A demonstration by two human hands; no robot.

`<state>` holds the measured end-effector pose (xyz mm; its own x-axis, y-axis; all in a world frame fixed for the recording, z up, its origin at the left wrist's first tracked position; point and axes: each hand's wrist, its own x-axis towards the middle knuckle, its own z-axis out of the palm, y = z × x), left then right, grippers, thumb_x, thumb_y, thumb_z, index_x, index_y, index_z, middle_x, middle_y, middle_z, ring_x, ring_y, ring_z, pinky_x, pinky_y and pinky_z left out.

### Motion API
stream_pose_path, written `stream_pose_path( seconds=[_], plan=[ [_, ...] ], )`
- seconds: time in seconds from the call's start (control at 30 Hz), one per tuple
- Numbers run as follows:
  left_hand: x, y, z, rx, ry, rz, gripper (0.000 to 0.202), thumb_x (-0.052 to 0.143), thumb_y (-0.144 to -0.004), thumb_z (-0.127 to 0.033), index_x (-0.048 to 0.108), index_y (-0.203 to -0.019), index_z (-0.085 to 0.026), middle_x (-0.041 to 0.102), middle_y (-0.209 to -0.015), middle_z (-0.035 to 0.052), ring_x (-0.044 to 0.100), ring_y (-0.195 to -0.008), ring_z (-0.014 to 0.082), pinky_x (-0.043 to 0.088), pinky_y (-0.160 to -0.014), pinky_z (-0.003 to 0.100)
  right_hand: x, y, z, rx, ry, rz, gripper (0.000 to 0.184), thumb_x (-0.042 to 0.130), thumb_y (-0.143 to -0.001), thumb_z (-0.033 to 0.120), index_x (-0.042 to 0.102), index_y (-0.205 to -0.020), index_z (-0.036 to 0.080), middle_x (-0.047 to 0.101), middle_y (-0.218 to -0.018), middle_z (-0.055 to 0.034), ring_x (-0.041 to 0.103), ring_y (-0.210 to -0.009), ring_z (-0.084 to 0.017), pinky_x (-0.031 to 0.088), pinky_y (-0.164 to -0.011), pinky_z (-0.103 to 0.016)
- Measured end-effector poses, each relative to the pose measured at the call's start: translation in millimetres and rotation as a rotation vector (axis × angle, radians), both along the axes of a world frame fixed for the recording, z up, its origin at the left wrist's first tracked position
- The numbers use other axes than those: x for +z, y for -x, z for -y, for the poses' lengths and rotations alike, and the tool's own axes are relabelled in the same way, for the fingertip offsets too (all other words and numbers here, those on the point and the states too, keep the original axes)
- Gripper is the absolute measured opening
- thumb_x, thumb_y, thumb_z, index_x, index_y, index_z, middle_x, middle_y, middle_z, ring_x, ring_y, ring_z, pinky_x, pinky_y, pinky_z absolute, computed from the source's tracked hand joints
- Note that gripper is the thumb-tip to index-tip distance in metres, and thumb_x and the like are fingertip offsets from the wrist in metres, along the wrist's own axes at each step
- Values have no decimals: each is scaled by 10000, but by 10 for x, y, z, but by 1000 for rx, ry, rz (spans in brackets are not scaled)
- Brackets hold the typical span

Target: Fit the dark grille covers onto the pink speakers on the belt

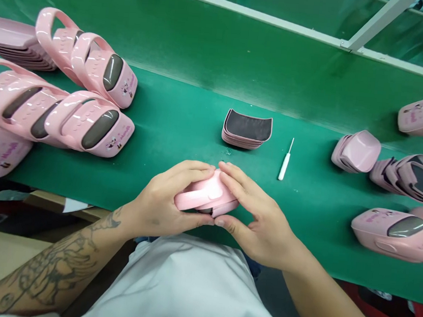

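A small pink plastic case with a loop handle [208, 192] is held between my two hands near the front edge of the green bench. My left hand [169, 199] wraps its left side, thumb along the near edge. On the other side, my right hand [260, 214] presses with fingers on top and thumb at the lower edge. A strip of dark window shows under the handle; my fingers hide much of the case. Beyond my hands lies a stack of curved pink panels with dark lining [247, 128]. A thin screwdriver with a white handle [285, 166] rests to their right.
Several pink handled cases with dark windows [101, 129] crowd the left, beside stacked pink shells [18, 40]. On the right are small pink cups [360, 152], more lined panels [413, 178] and another pink case [390, 231]. A green wall [221, 51] backs the bench.
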<state>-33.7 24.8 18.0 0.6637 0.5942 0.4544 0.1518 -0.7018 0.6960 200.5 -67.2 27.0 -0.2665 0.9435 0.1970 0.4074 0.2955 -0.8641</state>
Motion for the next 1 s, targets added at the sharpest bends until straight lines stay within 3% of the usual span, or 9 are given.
stream_pose_path(
  seconds=[0.23, 0.4, 0.53, 0.7, 1.0],
  plan=[
    [-36, 4, -5, 9, -38, 62, 703, 952, -767, -327, 667, -1401, -217, 809, -1241, 161, 794, -1132, 328, 666, -951, 456, 16, 53, -13, -14, -14, 28, 730, 720, -1034, 296, 414, -1695, 343, 532, -1699, -87, 438, -1629, -325, 395, -1334, -633],
    [-44, 1, 38, 38, -1, 77, 733, 975, -708, -291, 698, -1385, -250, 816, -1254, 165, 798, -1144, 357, 676, -961, 488, 77, 30, -58, -21, 38, 65, 741, 725, -1030, 325, 410, -1701, 333, 544, -1682, -106, 506, -1581, -326, 449, -1311, -596],
    [-59, 5, 52, 56, -28, 57, 732, 963, -707, -298, 700, -1390, -271, 811, -1285, 156, 799, -1145, 362, 683, -965, 499, 105, -39, -125, 28, 145, 84, 830, 769, -999, 367, 361, -1721, 322, 420, -1760, -126, 406, -1642, -334, 403, -1331, -612],
    [-50, 21, 59, 72, -23, 44, 721, 959, -703, -301, 693, -1373, -274, 804, -1283, 158, 796, -1137, 370, 678, -974, 515, 84, -72, -238, 94, 251, 24, 849, 786, -978, 483, 386, -1706, 307, 401, -1780, -110, 319, -1684, -338, 295, -1373, -638],
    [-58, -23, 123, 97, -37, 76, 701, 905, -761, -261, 614, -1396, -212, 751, -1229, 161, 754, -1139, 330, 656, -926, 485, 83, 5, -268, 38, 271, -84, 727, 880, -900, 358, 552, -1547, 314, 610, -1569, -98, 570, -1487, -329, 451, -1287, -566]
  ],
)
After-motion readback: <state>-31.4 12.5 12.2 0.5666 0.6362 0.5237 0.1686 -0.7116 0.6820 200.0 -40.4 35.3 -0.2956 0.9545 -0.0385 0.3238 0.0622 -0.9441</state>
